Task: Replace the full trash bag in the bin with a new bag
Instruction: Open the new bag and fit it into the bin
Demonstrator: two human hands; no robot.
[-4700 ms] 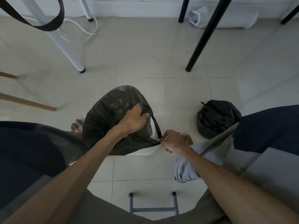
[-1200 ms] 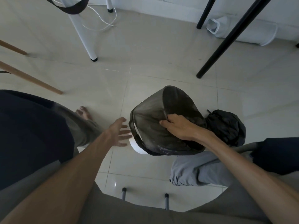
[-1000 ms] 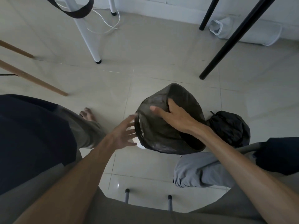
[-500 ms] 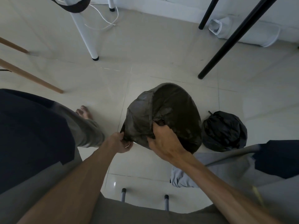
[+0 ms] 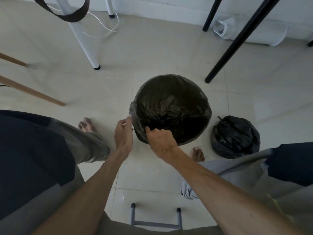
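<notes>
A round bin stands upright on the tiled floor, wholly covered by a new dark trash bag (image 5: 171,106) that lines its inside and folds over its rim. My right hand (image 5: 160,141) pinches the bag's edge at the near rim. My left hand (image 5: 123,131) is at the bin's left side, fingers apart, its fingertips touching the bag's folded edge. The full trash bag (image 5: 235,136), black and tied shut, sits on the floor to the right of the bin.
A black table leg (image 5: 237,41) slants down behind the bin, a white leg (image 5: 83,36) with a white cable at the back left, wooden legs (image 5: 30,90) at the left. My bare feet flank the bin. A grey stool frame (image 5: 155,217) is below me.
The bin was tilted towards me with the bag bunched over it; now it stands upright with the bag spread over the rim. My left hand has let go of the bag's edge.
</notes>
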